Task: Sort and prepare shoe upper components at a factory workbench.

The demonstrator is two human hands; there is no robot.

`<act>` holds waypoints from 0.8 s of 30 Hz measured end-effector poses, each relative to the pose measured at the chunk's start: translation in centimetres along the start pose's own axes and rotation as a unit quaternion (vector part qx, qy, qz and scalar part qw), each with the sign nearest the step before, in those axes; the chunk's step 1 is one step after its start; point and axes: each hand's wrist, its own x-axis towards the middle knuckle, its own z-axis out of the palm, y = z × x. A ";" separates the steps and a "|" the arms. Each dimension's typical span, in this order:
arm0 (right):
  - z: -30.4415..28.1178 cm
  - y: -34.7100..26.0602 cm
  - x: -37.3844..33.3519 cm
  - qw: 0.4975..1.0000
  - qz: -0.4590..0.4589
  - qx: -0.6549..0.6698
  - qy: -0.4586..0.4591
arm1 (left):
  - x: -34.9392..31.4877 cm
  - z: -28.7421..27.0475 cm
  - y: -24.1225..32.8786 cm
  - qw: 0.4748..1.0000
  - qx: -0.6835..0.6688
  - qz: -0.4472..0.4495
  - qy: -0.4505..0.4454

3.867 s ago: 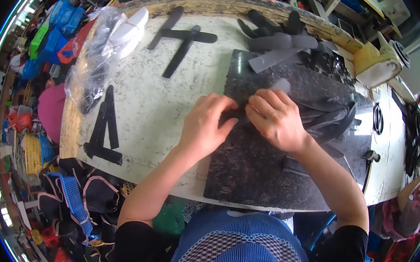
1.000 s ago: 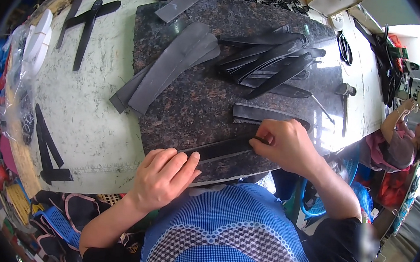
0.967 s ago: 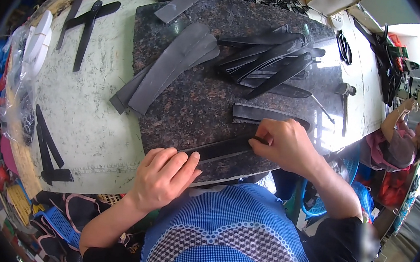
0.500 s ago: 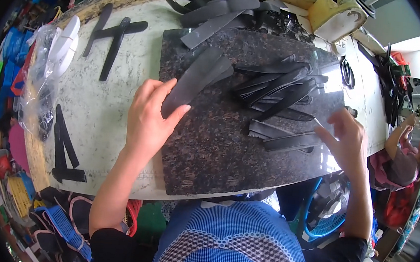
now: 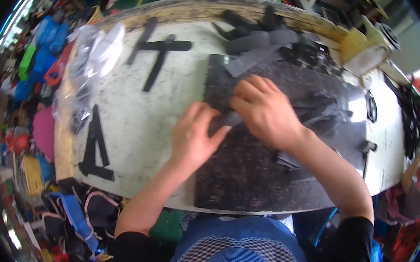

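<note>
My left hand (image 5: 192, 135) pinches the near end of flat black strips (image 5: 230, 120) between thumb and fingers, over the left part of a dark speckled stone slab (image 5: 245, 184). Closed over the far part of these strips is my right hand (image 5: 268, 110), its fingertips hidden and slightly blurred. A loose pile of similar black strips (image 5: 319, 110) lies on the slab, partly behind my right forearm. Further black pieces (image 5: 257, 43) are heaped at the slab's far edge.
The slab rests on a scuffed white table (image 5: 136, 119). Crossed black strips (image 5: 161, 57) and a few more strips (image 5: 96, 146) lie on its left side, near white oval pieces (image 5: 109, 50) in plastic. A yellow machine part (image 5: 364, 49) stands far right. Another person (image 5: 409, 191) sits at right.
My right hand has moved left from beside the strip pile onto the strips in my left hand. The whole view has shifted, so the table appears further right.
</note>
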 end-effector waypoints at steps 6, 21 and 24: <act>-6.9 -6.7 -5.2 0.985 0.126 0.117 -0.031 | -0.4 -0.3 -0.4 0.999 0.000 0.022 -0.023; -1.5 -9.0 -6.7 0.987 0.117 0.103 -0.025 | 0.2 -2.1 1.3 0.846 -0.402 -0.199 -0.287; -1.0 -9.7 -7.3 0.983 0.121 0.136 -0.016 | 0.7 -2.3 1.6 0.849 -0.381 -0.183 -0.317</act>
